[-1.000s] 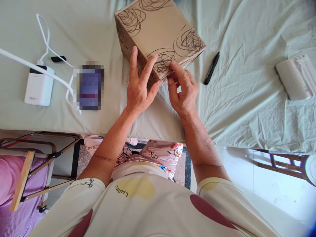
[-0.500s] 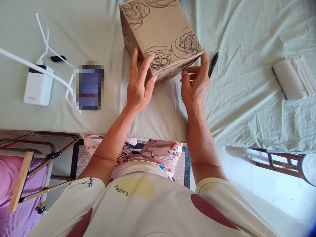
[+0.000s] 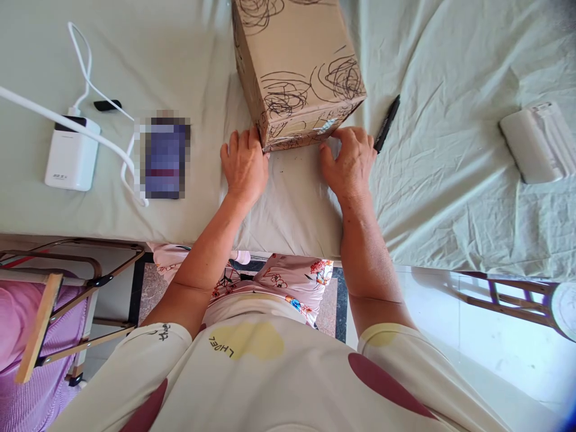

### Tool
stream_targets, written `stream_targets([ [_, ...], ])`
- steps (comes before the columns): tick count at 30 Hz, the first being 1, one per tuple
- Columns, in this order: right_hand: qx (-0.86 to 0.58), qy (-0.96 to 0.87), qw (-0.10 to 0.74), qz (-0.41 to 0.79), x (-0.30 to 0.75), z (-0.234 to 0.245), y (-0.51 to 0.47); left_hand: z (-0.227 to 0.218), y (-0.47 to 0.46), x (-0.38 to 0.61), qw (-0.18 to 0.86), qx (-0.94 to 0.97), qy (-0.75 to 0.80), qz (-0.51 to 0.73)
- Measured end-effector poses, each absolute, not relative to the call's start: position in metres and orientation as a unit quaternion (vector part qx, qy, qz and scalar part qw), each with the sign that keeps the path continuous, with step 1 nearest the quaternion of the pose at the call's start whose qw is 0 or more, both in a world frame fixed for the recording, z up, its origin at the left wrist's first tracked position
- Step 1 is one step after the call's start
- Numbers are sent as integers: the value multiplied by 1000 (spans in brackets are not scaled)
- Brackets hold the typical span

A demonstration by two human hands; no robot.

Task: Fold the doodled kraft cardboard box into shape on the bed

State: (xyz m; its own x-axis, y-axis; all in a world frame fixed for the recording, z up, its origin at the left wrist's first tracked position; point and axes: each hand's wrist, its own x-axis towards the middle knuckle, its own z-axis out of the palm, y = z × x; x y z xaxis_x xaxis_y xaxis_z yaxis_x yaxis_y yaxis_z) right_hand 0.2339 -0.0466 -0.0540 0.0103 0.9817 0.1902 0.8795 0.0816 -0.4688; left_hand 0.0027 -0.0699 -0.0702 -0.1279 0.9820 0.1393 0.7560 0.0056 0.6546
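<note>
A brown cardboard box (image 3: 297,60) with black scribbles on it stands on the pale green cloth (image 3: 441,180) in front of me. My left hand (image 3: 244,165) lies on the cloth at the box's near left corner, fingers together and flat, fingertips touching the box's base. My right hand (image 3: 350,159) rests at the near right corner, fingers curled against the bottom edge. Neither hand holds anything that I can see. A black marker (image 3: 386,123) lies just right of my right hand.
At the left are a white power bank (image 3: 71,159) with white cables (image 3: 81,66), a blurred phone (image 3: 164,157) and a small black cap (image 3: 107,105). A white device (image 3: 537,141) lies at the far right. Folding chair frames stand below the cloth's edge.
The box has turned and moved away from me. Both hands dropped from its near face down to the cloth at its bottom corners.
</note>
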Motion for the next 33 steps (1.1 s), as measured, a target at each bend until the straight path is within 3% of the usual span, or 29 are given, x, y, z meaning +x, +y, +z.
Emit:
stream_targets([
  [5,-683,-694,197,114,231,-49,-48,-89,-63,-3,195,639,664,334],
  [12,-634,-720,270,85,235,-71,-45,-76,-67,8,194,631,679,322],
  [21,-651,-676,338,75,220,-47,-55,-43,-78,17,137,611,699,346],
  [28,-568,-667,471,98,219,-38,-56,-27,-84,20,172,606,667,397],
  [33,-509,-643,568,72,222,-30,-60,-24,-89,19,129,607,653,434],
])
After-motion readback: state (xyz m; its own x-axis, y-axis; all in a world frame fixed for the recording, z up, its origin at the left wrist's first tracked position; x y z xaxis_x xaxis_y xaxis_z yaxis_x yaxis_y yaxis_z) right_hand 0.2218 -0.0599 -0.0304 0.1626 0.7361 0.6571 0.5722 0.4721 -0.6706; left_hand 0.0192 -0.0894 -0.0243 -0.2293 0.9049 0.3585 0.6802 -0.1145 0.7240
